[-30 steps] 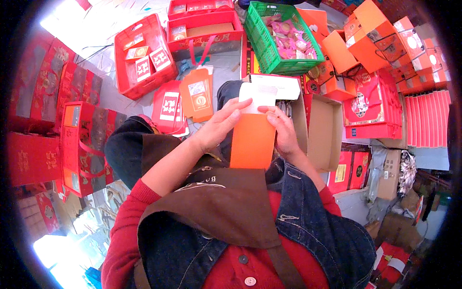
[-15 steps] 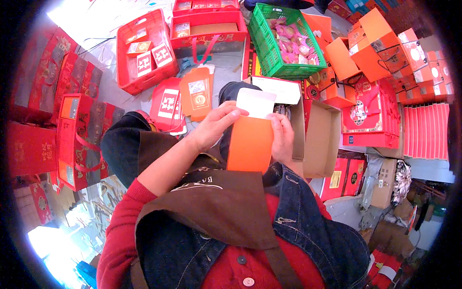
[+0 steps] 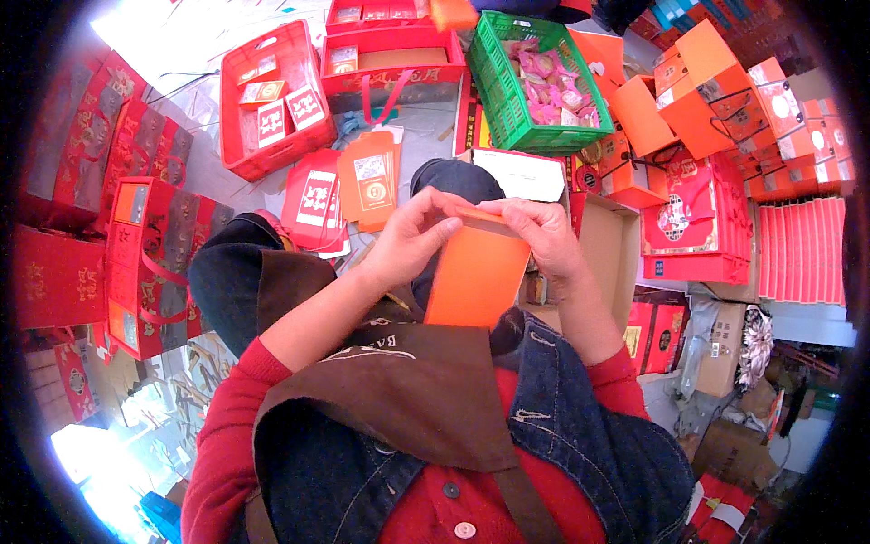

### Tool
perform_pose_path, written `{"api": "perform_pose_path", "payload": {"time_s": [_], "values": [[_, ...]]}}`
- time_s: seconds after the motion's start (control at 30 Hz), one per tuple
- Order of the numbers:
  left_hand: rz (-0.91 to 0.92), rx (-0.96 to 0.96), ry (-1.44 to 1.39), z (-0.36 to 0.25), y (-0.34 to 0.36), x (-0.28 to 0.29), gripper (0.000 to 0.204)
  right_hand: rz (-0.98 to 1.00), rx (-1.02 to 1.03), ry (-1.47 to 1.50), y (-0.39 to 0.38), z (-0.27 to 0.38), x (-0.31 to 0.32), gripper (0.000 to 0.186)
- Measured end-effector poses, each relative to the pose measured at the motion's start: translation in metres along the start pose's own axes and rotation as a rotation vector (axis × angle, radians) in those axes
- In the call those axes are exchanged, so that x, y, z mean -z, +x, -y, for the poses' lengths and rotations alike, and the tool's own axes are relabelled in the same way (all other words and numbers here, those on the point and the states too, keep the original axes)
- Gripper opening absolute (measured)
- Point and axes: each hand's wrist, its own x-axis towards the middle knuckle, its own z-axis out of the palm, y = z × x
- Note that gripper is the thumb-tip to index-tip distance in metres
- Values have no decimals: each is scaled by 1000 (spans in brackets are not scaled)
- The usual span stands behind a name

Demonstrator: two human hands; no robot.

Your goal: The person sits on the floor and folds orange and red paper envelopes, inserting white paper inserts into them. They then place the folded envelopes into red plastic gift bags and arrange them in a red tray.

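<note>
An orange folding carton stands tilted over my lap, its plain orange side facing up. My left hand pinches its far left edge between thumb and fingers. On the far right edge, my right hand grips with the thumb along the top. The carton's far flap is folded over, and the fingers partly cover it. Beyond my hands lie flat orange cartons and, left of them, flat red cartons with white panels.
A red crate holds several small boxes. Beside it are a red gift box and a green crate of pink-wrapped packets. Orange boxes pile up at right; red gift bags stand at left. An open cardboard box is right of my hands.
The carton's raised white flap has been folded down. My right hand has moved up to the far edge. An orange object appears at the top, near the green crate.
</note>
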Motion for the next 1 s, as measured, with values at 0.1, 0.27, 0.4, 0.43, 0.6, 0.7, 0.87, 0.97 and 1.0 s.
{"api": "perform_pose_path", "payload": {"time_s": [0.1,0.27,0.4,0.43,0.6,0.7,0.87,0.97,1.0], "values": [[-54,-7,26,-2,-2,-6,22,109,-32,-190,1,18,5,28],[-66,7,68,-5,-3,-8,28,74,-45,-349,4,21,2,30],[-28,44,51,-4,-5,-4,32,54,66,-339,5,16,-1,25],[-8,59,60,-3,-5,-3,34,32,31,-330,5,16,-3,25],[16,43,15,1,-6,-1,34,17,-139,-314,10,18,-2,18],[41,42,-17,-1,-6,-2,36,44,-72,-337,15,16,0,20],[94,38,-55,-2,-8,0,42,166,-57,-343,28,16,6,17],[111,41,-78,-2,-9,1,45,219,10,-388,32,17,7,15],[114,42,-70,-5,-9,0,45,236,43,-414,34,18,7,14]]}}
